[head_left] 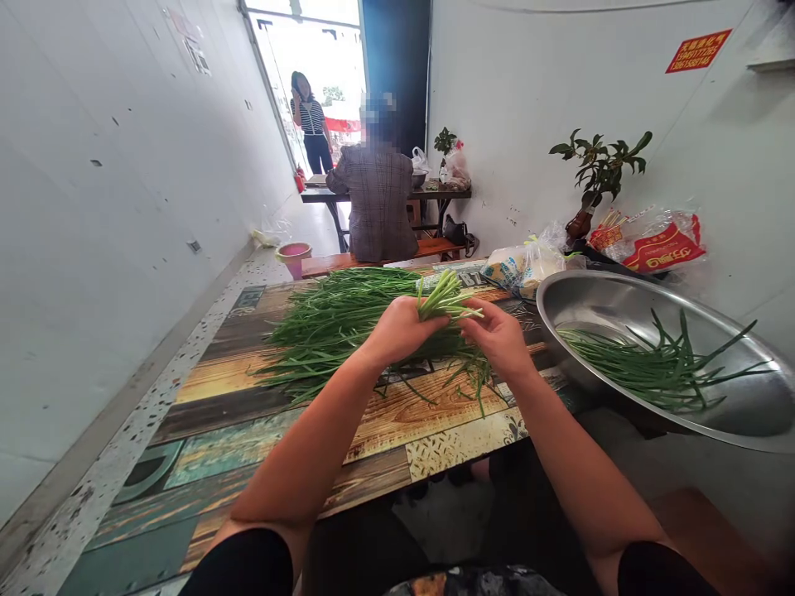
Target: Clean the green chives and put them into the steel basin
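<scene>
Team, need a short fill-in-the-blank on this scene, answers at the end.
The camera wearer's ____ hand is wrapped around a bunch of green stalks.
In the picture, the metal basin stands to the ____ of the pile of greens.
The person in the doorway wears a top patterned with ____.

Missing words: left; right; stripes.

The heaped leaves (329,314) were deep green; the bunched stem ends (445,296) were pale yellow-green. The table (229,447) bore a plank-like patchwork of brown, tan, grey and teal, largely wood-grained, with one cream panel (453,451) in a small repeating motif. The basin (612,302) was silver, its leaves (652,364) dark green. The wall sign (699,51) was red with yellow characters. Black sleeves (248,563), a grey-brown checked jacket (380,199) and a dark-and-white striped top (314,120) contrasted with white walls (527,83).
</scene>
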`<control>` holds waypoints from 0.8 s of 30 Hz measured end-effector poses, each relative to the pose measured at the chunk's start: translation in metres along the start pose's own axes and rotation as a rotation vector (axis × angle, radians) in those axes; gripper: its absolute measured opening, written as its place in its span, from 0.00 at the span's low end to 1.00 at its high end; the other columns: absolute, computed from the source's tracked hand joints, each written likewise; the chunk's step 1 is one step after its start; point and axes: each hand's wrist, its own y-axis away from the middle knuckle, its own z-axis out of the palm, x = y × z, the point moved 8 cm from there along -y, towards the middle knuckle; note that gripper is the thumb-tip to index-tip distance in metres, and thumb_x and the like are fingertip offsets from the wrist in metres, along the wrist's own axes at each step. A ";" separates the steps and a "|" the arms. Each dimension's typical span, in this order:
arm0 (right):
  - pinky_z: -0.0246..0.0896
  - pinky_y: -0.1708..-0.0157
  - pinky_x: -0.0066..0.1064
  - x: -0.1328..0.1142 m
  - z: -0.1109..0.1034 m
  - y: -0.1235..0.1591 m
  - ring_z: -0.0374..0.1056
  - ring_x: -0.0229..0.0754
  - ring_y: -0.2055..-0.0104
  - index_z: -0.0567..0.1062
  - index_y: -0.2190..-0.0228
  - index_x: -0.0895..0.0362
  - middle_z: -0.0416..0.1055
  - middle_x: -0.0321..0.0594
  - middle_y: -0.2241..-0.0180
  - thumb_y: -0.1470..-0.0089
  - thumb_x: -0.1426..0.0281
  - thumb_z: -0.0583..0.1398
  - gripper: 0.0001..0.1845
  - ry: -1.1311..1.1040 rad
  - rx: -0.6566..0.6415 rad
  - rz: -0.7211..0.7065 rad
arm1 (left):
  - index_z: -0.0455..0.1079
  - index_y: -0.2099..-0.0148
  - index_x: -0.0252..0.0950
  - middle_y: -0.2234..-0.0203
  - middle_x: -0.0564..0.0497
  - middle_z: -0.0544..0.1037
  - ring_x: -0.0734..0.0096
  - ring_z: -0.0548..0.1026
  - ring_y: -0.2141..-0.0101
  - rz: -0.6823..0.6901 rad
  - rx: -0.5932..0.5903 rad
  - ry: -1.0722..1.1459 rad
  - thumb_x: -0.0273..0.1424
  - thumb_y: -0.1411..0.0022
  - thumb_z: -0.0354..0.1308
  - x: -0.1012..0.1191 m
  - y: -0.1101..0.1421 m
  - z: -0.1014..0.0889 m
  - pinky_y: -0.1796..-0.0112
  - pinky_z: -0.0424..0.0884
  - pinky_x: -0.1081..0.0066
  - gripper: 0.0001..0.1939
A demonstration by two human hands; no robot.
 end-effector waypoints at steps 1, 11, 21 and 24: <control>0.60 0.79 0.26 0.003 0.002 -0.001 0.64 0.33 0.77 0.75 0.59 0.56 0.70 0.32 0.75 0.61 0.62 0.68 0.25 -0.027 -0.026 0.031 | 0.77 0.65 0.33 0.75 0.54 0.75 0.72 0.69 0.71 0.003 0.001 0.000 0.37 0.43 0.56 0.000 0.000 0.000 0.65 0.65 0.73 0.13; 0.51 0.82 0.26 0.008 0.004 0.007 0.56 0.31 0.82 0.74 0.80 0.57 0.64 0.31 0.84 0.60 0.59 0.67 0.14 0.059 -0.004 0.039 | 0.75 0.70 0.32 0.78 0.56 0.71 0.76 0.64 0.75 -0.022 -0.024 -0.081 0.37 0.44 0.55 -0.002 0.001 0.002 0.69 0.60 0.74 0.13; 0.50 0.79 0.30 0.022 -0.068 0.000 0.55 0.35 0.82 0.68 0.86 0.56 0.61 0.32 0.87 0.59 0.50 0.63 0.23 0.561 0.307 -0.025 | 0.74 0.74 0.33 0.81 0.54 0.68 0.75 0.62 0.76 -0.124 -0.047 -0.233 0.36 0.46 0.57 -0.010 0.000 0.002 0.72 0.56 0.72 0.12; 0.54 0.73 0.32 -0.004 -0.054 0.011 0.58 0.38 0.78 0.68 0.86 0.55 0.62 0.35 0.84 0.53 0.51 0.62 0.23 0.924 0.255 -0.234 | 0.75 0.72 0.33 0.80 0.53 0.70 0.74 0.64 0.76 -0.137 -0.057 -0.267 0.36 0.46 0.57 -0.011 0.000 0.004 0.72 0.57 0.72 0.12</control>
